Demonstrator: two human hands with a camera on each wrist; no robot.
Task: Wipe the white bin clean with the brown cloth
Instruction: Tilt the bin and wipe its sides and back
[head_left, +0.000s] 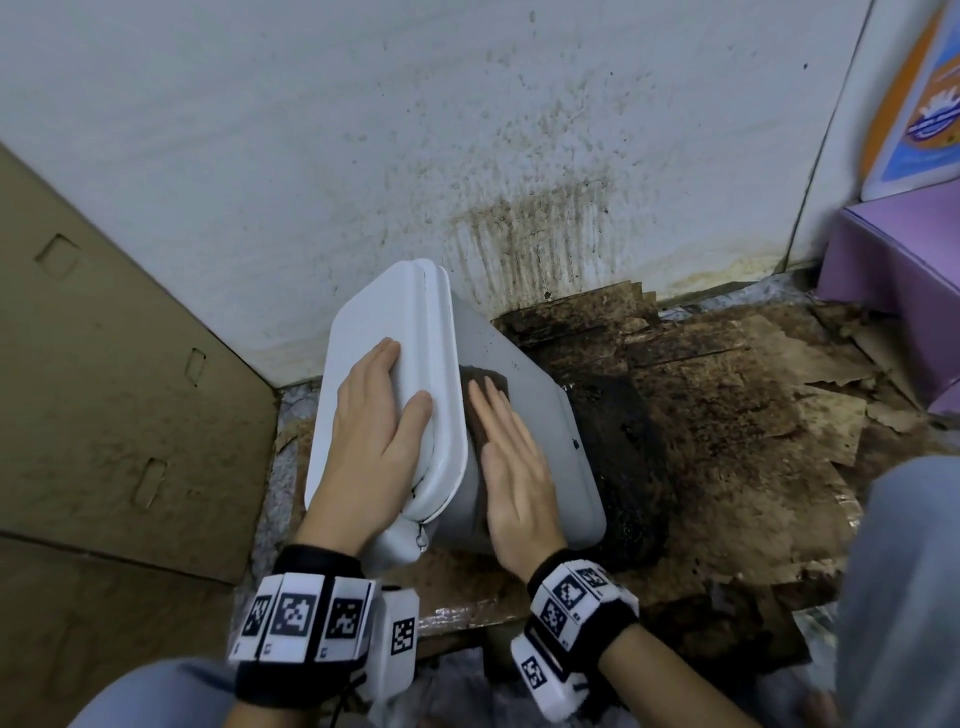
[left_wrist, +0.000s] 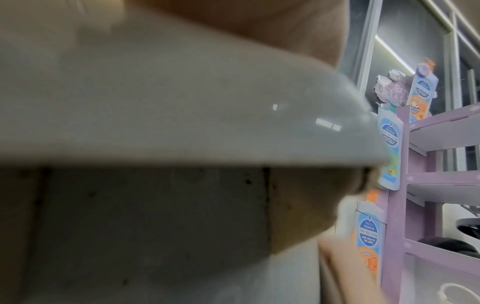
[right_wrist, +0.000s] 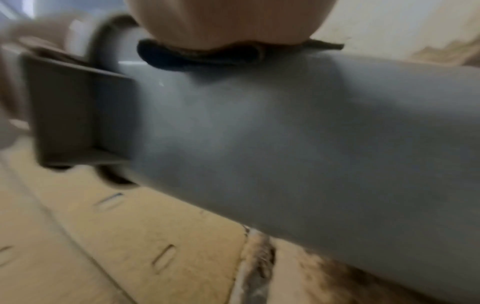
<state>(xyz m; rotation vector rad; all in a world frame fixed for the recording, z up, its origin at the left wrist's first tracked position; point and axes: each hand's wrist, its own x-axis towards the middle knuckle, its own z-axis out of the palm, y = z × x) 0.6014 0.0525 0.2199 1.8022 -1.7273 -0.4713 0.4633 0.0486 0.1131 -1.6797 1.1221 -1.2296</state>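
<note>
The white bin (head_left: 540, 441) lies tipped on its side on the floor, with its lid (head_left: 374, 322) facing left. My left hand (head_left: 384, 400) rests flat on the lid, fingers straight and thumb near the lid's edge. On the bin's upper side wall my right hand (head_left: 501, 431) presses the brown cloth (head_left: 475, 382) with flat fingers. The right wrist view shows the cloth (right_wrist: 207, 55) squashed between my palm (right_wrist: 228, 20) and the grey-white bin wall (right_wrist: 285, 144). Most of the left wrist view is filled by the blurred lid (left_wrist: 182, 123).
A tan cardboard panel (head_left: 104, 389) stands at the left. The white wall (head_left: 519, 208) behind is streaked with brown stains. Soiled, torn cardboard (head_left: 727, 415) covers the floor to the right. A purple display shelf (head_left: 893, 270) stands at far right. My knee (head_left: 909, 571) is at lower right.
</note>
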